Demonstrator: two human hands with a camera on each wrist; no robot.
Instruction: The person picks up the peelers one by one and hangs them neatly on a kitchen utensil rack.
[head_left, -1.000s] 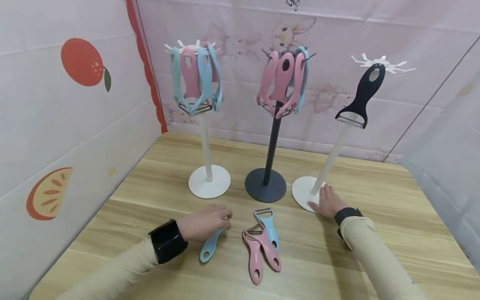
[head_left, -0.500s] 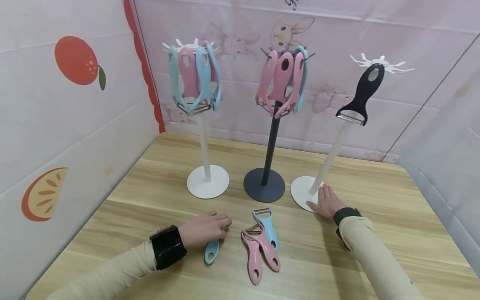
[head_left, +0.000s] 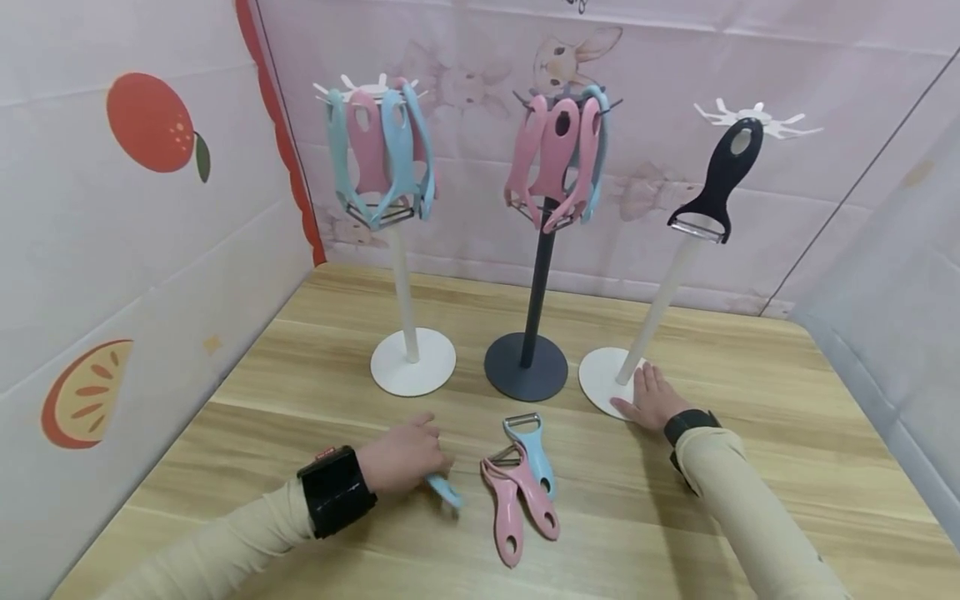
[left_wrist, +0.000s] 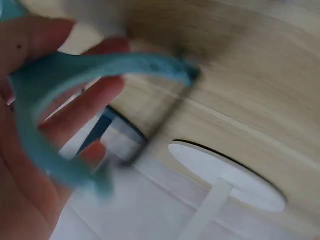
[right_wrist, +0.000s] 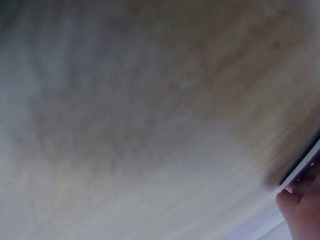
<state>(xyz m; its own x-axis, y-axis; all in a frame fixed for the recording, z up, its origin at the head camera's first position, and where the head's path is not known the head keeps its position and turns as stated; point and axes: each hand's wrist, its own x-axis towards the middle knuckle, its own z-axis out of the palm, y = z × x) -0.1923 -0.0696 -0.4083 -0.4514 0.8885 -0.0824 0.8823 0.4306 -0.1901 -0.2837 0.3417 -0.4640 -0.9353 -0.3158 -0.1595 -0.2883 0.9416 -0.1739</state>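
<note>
My left hand (head_left: 402, 457) holds a light blue peeler (head_left: 446, 492) just above the table, its handle poking out towards the right. In the left wrist view, thumb and fingers grip that peeler (left_wrist: 32, 105) near its forked head, with the blade blurred. My right hand (head_left: 654, 398) rests on the rim of the right white stand's base (head_left: 600, 377), fingers stretched out. A black peeler (head_left: 722, 175) hangs from this stand, which leans to the right. Two pink peelers (head_left: 507, 512) and a blue peeler (head_left: 537, 454) lie overlapping on the table between my hands.
A white stand (head_left: 402, 292) at the left carries several blue, green and pink peelers. On the dark stand (head_left: 538, 283) in the middle hang several pink and blue ones. Patterned cloth walls (head_left: 480, 225) enclose the wooden table (head_left: 300, 400) at the back and sides.
The blue peeler in my left hand has turned, its handle swinging from lower left to lower right and lifting. My right hand stays on the base.
</note>
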